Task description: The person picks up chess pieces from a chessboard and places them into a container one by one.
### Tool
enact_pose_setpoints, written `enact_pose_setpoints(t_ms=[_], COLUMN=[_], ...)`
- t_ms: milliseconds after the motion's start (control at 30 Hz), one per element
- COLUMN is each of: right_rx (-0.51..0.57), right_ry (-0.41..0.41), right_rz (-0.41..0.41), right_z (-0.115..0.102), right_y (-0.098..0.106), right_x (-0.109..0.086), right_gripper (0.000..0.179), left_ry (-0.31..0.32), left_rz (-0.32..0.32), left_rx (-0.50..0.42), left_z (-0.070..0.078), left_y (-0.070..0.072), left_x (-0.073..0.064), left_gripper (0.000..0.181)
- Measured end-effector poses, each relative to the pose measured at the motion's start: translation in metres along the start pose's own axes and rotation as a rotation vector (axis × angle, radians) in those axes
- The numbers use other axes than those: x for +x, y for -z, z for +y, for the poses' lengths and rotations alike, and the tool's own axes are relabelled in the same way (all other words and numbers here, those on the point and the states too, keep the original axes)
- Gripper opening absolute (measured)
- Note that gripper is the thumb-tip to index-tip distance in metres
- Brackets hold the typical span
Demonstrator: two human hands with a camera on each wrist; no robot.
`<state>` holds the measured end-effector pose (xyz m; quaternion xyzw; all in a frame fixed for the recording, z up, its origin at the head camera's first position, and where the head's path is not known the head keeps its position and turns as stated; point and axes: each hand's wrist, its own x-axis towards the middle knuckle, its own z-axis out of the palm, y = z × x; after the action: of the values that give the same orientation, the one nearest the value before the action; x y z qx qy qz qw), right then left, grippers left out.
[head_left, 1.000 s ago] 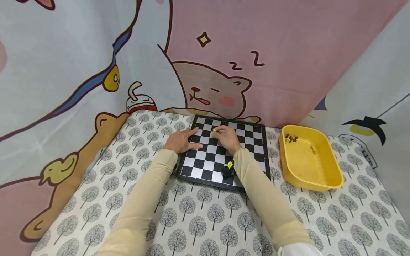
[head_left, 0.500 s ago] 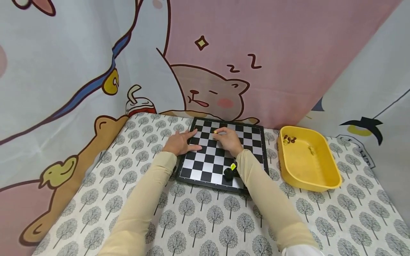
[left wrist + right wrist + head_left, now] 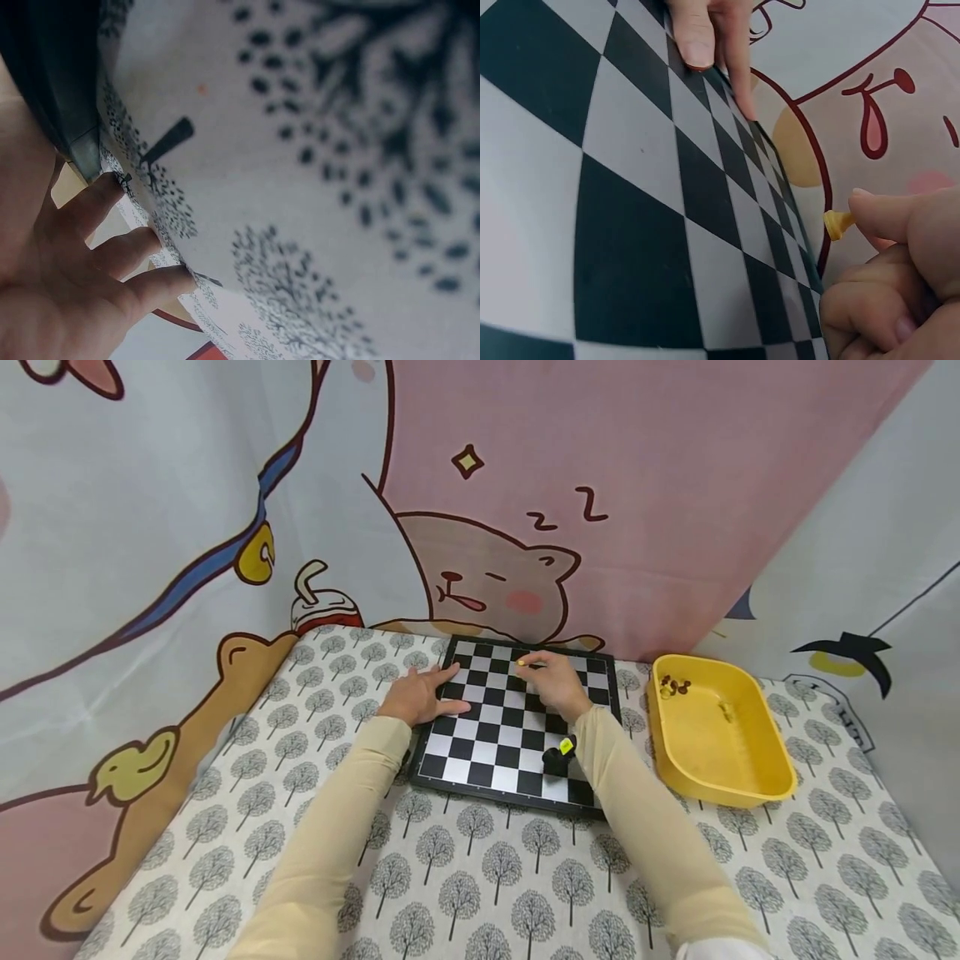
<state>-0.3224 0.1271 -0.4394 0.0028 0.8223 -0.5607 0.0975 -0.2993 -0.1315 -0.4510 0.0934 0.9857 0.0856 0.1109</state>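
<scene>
A black-and-white chessboard [image 3: 487, 735] lies on the cloth-covered table. My right hand [image 3: 553, 683] is over the far half of the board, pinching a small yellow chess piece [image 3: 838, 224] between thumb and forefinger. In the right wrist view the piece's flared base points away from the fingertips, and the other fingers are curled. My left hand [image 3: 414, 695] rests at the board's left edge, with thumb and forefinger spread over the border squares. Seen from the left wrist, its other fingers [image 3: 154, 289] extend beside the dark board side.
A yellow tub [image 3: 731, 735] stands right of the board, holding several brown and yellow pieces [image 3: 675, 685] near its far left corner. A black wrist device [image 3: 557, 760] with a yellow marker sits under my right wrist. A printed curtain [image 3: 637, 577] rises behind the table.
My right hand has moved to the right along the far part of the board, with the yellow chess piece still pinched. My left hand stays at the left edge.
</scene>
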Motion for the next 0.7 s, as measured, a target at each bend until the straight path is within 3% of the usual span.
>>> enact_pose_setpoints(t_ms=[200,400,700], right_rx=[-0.09,-0.14,-0.108], right_ry=[0.053,0.039,0.022], right_rz=[0.03,0.046,0.056], right_z=[-0.003,-0.008,-0.013], right_y=[0.013,0.026,0.05], right_x=[-0.007,-0.012,-0.019], right_gripper=[0.034,0.033,0.036], left_ry=[-0.001,-0.003,-0.01], left_rz=[0.001,0.005,0.003], left_rx=[-0.005,-0.006,0.022], left_z=[0.001,0.0,-0.001], left_y=[-0.001,-0.002,-0.001], left_x=[-0.002,-0.001,0.0], left_gripper=[0.091,0.091,0.093])
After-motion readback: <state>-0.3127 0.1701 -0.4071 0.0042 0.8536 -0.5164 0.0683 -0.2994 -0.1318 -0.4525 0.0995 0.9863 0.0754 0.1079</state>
